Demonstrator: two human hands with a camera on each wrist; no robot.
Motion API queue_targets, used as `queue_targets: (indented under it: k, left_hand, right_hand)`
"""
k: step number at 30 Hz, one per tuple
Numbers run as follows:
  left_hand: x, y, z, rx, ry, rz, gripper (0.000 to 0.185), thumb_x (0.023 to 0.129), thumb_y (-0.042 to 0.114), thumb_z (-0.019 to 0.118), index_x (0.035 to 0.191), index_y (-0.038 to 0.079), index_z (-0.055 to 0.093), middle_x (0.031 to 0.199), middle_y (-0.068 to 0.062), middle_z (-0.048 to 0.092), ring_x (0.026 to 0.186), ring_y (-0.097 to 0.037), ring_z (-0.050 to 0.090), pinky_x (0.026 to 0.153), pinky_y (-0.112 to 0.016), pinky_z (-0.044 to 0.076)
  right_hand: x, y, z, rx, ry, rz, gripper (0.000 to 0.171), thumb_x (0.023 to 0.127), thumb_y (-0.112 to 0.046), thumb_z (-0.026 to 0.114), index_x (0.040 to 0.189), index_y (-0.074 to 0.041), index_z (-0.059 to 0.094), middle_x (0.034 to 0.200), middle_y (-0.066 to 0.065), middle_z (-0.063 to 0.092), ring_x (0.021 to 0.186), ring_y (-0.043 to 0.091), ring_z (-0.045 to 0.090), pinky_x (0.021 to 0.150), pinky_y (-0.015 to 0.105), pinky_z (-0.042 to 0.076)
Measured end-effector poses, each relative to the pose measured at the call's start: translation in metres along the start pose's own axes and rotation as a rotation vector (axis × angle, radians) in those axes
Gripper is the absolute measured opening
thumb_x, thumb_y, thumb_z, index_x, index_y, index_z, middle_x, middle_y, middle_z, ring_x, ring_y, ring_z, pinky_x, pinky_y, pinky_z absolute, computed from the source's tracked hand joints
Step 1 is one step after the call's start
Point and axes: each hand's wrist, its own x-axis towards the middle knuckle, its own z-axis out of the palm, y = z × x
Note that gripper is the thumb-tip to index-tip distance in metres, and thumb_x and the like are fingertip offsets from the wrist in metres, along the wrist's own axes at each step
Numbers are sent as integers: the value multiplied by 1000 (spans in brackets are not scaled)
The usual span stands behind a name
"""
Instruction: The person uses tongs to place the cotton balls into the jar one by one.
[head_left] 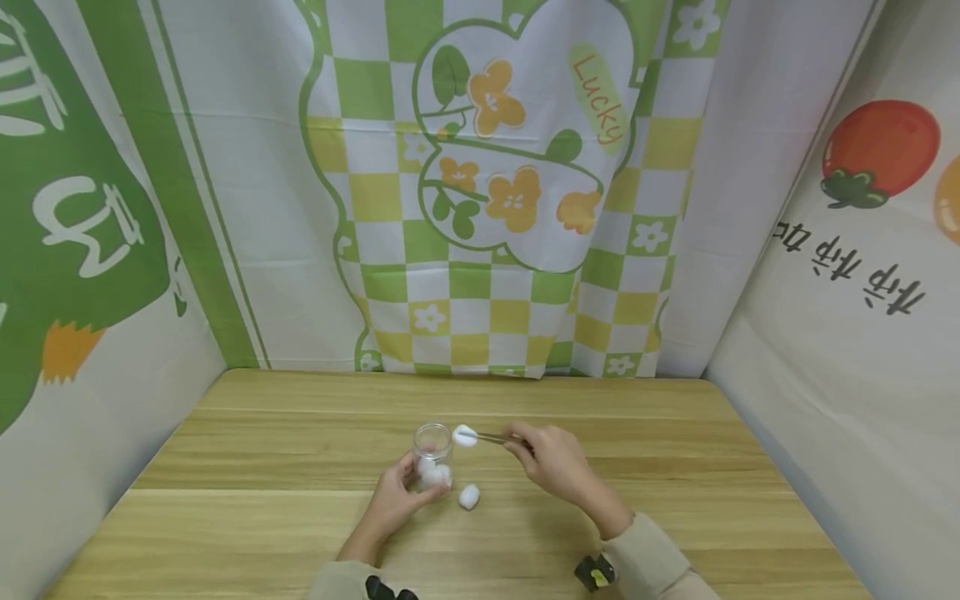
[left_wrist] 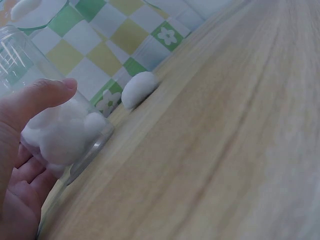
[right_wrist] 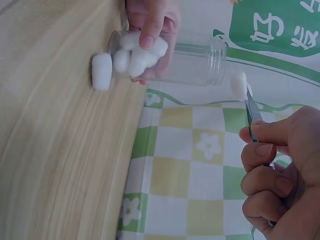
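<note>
My left hand (head_left: pixel 395 500) grips a clear open-topped jar (head_left: pixel 433 440) low on its side, thumb across the front in the left wrist view. The jar stands upright on the table with several white cotton balls (right_wrist: pixel 137 57) in its lower half. In my right hand (head_left: pixel 557 463) is a pair of metal tweezers (right_wrist: pixel 252 111), pinched between thumb and fingers. Their tips clasp one cotton ball (right_wrist: pixel 239 85), held up just beside the jar's mouth. Another cotton ball (head_left: pixel 469 497) lies on the table to the right of the jar's base.
The wooden table (head_left: pixel 262 467) has its far edge against a checked green and yellow curtain (head_left: pixel 465 292). Printed cloth hangs on both sides. A small black device (head_left: pixel 595 572) is worn at the right sleeve.
</note>
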Motion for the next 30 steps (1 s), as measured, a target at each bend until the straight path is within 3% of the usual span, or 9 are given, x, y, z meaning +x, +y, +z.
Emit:
queue_targets:
  k: [7,16,30]
  left_hand:
    - [-1,2,-1,-12,-18,14,60,74,10,82,128,2,56,127,-18,65,120,-31,61,108,-41,49]
    - [-1,2,-1,-11,-10,-1,60,74,10,82,127,2,56,127,-17,65,120,-29,61,107,-33,50]
    - [-1,0,-1,7,-31,10,63,75,12,81,131,1,53,131,-21,62,123,-36,59,109,-46,48]
  right_hand:
    - [7,-7,0,-19,17,-6,8,93,-20,62,97,-15,66,55,-5,52,46,-2,26,42,11,18]
    - [12,-13,0,-1,22,-16,12,94,-19,61,102,-14,68,58,-4,55,47,-3,26,43,11,18]
    - [18,-16,9,-10,21,-10,10,93,-21,62,100,-16,66,58,-5,55,48,-2,28,43,12,20]
